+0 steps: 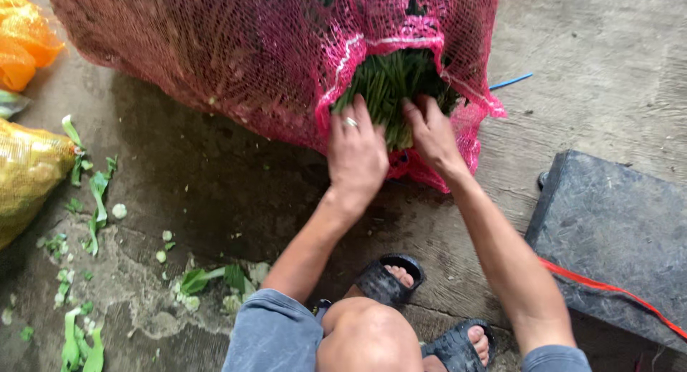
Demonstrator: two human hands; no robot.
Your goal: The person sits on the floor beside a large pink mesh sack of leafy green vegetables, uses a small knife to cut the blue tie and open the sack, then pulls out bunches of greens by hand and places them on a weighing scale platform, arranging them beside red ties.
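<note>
Squatting on wet concrete floor (215,193), both hands at torn mouth of big pink mesh sack (236,50). Left hand (356,154), ring on one finger, laid flat over sack edge and lower ends of green stalk bundle (392,86); fingers spread and slightly curled, pressing rather than clamping, no full grip visible. Right hand (431,132) beside it, fingers pushed into the stalks, tips hidden among the greens, so closure around a bunch cannot be told.

Bundle location: inside sack opening, cut ends poking toward the hands, still mostly enclosed by mesh.

Handling judgement: best gripped low, near cut ends, whole handful at once; mesh held back with the other hand so strands do not snag stalks; straight pull along stalk length, no twisting, likely less snapping.

Containers: pink sack packed full, contents beyond the opening only dimly seen through netting. Yellow mesh bag (25,179) at left edge, filled with pale roundish produce, kind unclear. Orange mesh bag (21,39) top left, contents unclear.

Also around: leaf trimmings (93,200) scattered on floor at left, dark flat slab (615,236) at right with red strap (608,286) across it, blue strip (511,81) near sack, black sandals (386,279) on feet.
</note>
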